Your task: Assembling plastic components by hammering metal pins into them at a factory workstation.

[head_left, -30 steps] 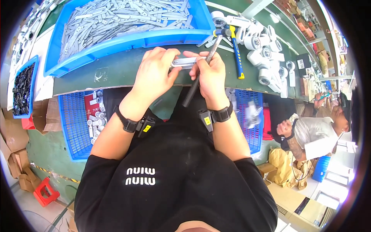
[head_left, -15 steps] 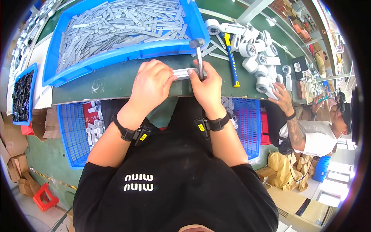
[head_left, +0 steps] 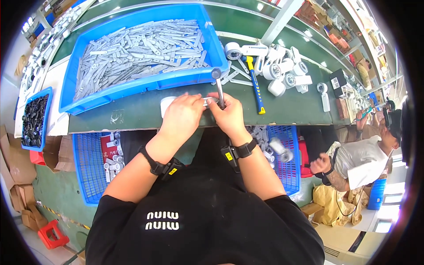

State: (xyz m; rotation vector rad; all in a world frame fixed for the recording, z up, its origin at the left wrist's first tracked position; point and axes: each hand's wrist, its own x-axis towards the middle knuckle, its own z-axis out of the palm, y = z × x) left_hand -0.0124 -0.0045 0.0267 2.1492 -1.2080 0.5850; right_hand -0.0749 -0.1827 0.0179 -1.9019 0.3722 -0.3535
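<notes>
Pale strip (head_left: 205,101) seems gripped by left fingers (head_left: 192,100); right fingers (head_left: 216,107) clasp it and a hammer (head_left: 219,88).

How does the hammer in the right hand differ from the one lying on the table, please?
The held hammer is gripped in the right hand, while the lying hammer rests on the green table. The held hammer's visible shaft is plain grey; the lying hammer's handle is blue and yellow. Both have a long, slim shape.
</notes>
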